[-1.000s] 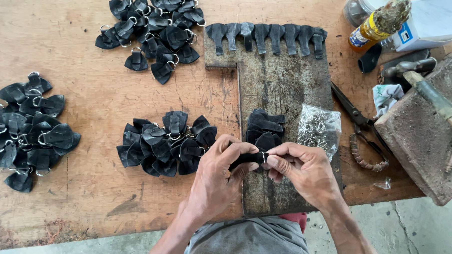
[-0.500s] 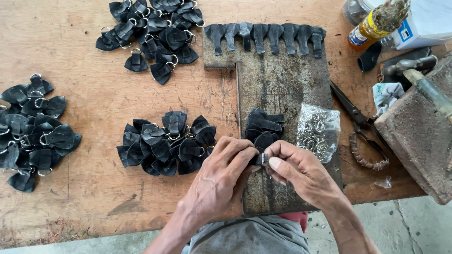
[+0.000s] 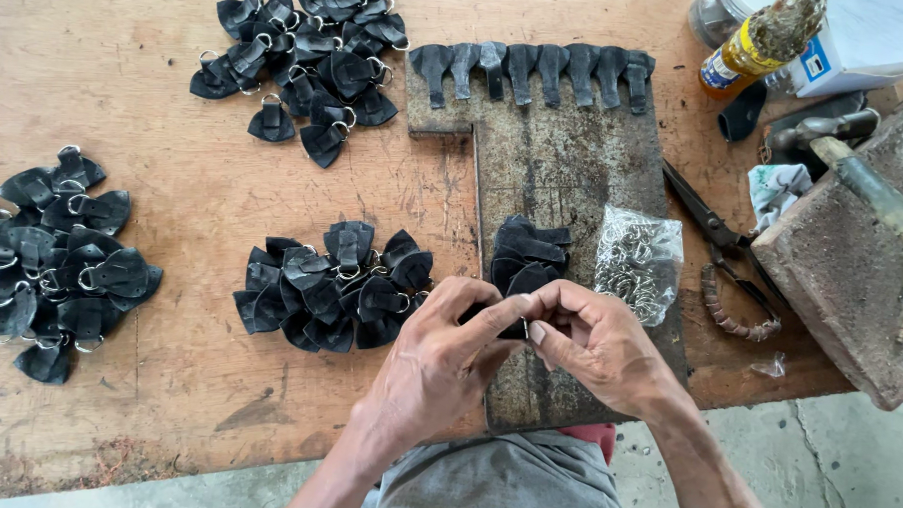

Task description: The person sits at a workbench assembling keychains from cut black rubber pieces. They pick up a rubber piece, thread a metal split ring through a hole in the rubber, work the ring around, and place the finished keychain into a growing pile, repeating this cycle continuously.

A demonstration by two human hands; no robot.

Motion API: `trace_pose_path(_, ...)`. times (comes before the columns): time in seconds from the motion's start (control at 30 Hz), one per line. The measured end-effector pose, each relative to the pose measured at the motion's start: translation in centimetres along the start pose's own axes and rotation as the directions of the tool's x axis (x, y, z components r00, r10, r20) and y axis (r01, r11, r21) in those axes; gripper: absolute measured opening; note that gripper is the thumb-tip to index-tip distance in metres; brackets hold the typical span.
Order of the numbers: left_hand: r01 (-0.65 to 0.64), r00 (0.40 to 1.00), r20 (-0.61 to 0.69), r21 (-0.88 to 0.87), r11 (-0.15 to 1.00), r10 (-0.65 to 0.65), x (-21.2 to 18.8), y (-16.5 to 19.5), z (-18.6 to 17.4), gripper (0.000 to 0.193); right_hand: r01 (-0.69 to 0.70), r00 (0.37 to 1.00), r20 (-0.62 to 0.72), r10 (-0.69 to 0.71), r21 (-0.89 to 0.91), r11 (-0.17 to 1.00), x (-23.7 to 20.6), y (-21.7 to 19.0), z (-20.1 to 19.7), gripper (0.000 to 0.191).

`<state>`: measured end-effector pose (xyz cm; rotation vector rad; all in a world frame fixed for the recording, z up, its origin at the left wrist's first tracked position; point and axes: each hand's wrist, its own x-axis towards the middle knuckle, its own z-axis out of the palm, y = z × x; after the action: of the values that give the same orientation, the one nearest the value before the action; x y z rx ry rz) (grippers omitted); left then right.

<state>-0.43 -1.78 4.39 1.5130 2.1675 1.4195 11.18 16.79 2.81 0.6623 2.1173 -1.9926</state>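
Note:
My left hand [image 3: 443,359] and my right hand [image 3: 594,339] meet over the near end of a dark work board [image 3: 564,178], both pinching one small black leather piece [image 3: 514,326] between thumbs and fingers. A small stack of black leather pieces [image 3: 529,257] lies just beyond my fingers. To the right of it sits a clear bag of metal rings [image 3: 636,260]. A pile of black pieces with rings [image 3: 335,285] lies left of my left hand.
Two more piles of ringed black pieces lie at the far left [image 3: 56,255] and at the top [image 3: 308,54]. A row of black strips [image 3: 538,72] lines the board's far end. Scissors [image 3: 722,253], a bottle [image 3: 764,45] and a hammer on a block [image 3: 862,238] stand right.
Both hands have shifted slightly while working the small black piece; the fingers have closed in tighter around it. The piles have not moved.

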Motion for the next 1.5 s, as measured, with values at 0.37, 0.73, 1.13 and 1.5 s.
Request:
trace_pose_path(0.37,-0.039,0.998,-0.05,-0.036,0.999,0.037,0.2,-0.4,0.4,0.032,-0.065,0.997,-0.029,0.069,0.108,0.992,0.7,0.8,0.0,0.012)
trace_pose_path(0.73,0.01,0.999,0.031,-0.078,0.997,-0.008,0.0,-1.5,1.4,0.042,-0.053,0.998,0.014,0.056,-0.154,0.987,0.5,0.8,0.1,0.018)
trace_pose_path(1.13,0.004,1.0,0.022,-0.112,0.994,-0.002,-0.2,-0.1,-0.5,0.044,-0.064,0.997,0.025,0.069,-0.175,0.983,-0.5,-0.4,-0.1,0.029)
trace_pose_path(1.5,0.009,1.0,-0.011,-0.139,0.99,-0.01,-0.5,0.0,-0.6,0.041,-0.052,0.995,0.074,0.064,-0.151,0.987,-0.7,0.1,-0.1,0.023)
